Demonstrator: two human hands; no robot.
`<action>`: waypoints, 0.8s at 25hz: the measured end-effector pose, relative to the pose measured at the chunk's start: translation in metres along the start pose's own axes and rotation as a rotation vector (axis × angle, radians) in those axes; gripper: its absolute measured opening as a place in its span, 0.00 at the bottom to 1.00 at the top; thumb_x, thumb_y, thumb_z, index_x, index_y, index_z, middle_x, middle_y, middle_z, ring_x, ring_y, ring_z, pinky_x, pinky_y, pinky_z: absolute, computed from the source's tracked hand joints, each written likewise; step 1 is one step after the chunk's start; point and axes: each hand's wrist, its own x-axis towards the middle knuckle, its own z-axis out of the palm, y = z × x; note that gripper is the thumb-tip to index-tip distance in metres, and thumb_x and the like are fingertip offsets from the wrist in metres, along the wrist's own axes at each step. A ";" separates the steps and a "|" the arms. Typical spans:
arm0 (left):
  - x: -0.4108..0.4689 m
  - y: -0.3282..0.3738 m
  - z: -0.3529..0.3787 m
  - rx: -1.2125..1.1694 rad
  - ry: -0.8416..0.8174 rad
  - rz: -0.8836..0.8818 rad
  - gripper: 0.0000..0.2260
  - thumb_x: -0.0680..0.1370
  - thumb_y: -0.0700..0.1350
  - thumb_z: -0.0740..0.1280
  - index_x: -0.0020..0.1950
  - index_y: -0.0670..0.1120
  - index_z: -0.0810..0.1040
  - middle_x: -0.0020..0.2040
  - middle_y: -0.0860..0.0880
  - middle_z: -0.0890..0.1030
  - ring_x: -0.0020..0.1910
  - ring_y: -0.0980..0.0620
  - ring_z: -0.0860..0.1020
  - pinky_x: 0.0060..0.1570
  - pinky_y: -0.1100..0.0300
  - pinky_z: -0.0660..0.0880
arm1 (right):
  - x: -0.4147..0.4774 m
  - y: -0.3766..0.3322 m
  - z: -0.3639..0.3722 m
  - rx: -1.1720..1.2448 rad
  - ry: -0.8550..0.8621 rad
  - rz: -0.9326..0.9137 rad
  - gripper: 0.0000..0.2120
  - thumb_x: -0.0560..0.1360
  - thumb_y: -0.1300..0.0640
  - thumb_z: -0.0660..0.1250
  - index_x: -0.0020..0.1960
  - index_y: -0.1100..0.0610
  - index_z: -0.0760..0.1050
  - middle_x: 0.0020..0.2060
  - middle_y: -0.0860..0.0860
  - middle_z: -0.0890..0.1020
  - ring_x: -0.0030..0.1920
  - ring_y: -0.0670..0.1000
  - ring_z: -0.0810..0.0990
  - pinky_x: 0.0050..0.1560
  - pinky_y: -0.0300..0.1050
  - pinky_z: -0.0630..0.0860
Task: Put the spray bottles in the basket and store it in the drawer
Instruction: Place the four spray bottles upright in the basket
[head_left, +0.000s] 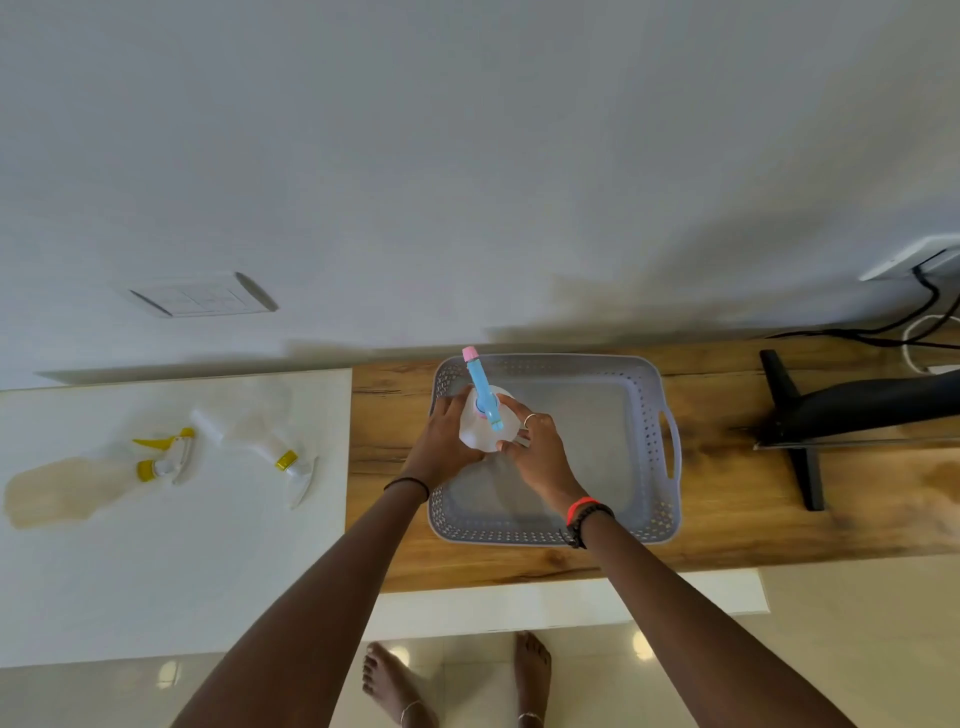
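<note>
Brown fingers of the left hand (447, 441) curl round one side of a white bottle (474, 434), and the right hand (540, 447) closes on the other side, its fingertips pressing the wall of the bottle. So both hands grip it. The bottle stands upright, with a blue spray head (485, 392) on top, at the far left corner of a grey basket (671, 441). I cannot tell if its bottom already rests on the floor of the basket or is a little above it.

My judgement is that the work is to collect the spray bottles into the basket, and it is only at the beginning. This bottle is the first one going in, and I see nothing else within the perforated walls. Two more sprayers, one (161, 462) with a tan body and one (270, 441) clear, lie on their sides on the white top (156, 571) to the left, well apart from the basket. The basket sits on a wooden counter (753, 519).
</note>
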 end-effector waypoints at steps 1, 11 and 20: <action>0.004 -0.002 0.001 0.001 -0.008 -0.011 0.39 0.66 0.44 0.77 0.72 0.43 0.62 0.69 0.42 0.67 0.67 0.44 0.66 0.65 0.50 0.69 | 0.003 0.002 0.000 -0.011 -0.010 0.002 0.31 0.74 0.66 0.65 0.74 0.47 0.64 0.57 0.53 0.69 0.61 0.55 0.75 0.68 0.42 0.70; 0.021 -0.010 0.011 -0.019 -0.045 -0.058 0.40 0.67 0.41 0.76 0.74 0.43 0.59 0.73 0.42 0.64 0.71 0.43 0.66 0.70 0.47 0.67 | 0.019 0.013 0.001 0.041 0.007 0.010 0.28 0.76 0.65 0.64 0.73 0.49 0.65 0.64 0.58 0.71 0.62 0.55 0.78 0.67 0.50 0.73; 0.012 -0.002 0.005 -0.090 0.028 -0.100 0.38 0.74 0.34 0.67 0.77 0.41 0.49 0.77 0.41 0.56 0.76 0.43 0.56 0.74 0.48 0.59 | 0.008 0.010 0.008 0.148 0.100 0.090 0.29 0.76 0.61 0.65 0.75 0.50 0.62 0.65 0.59 0.73 0.63 0.56 0.77 0.64 0.46 0.73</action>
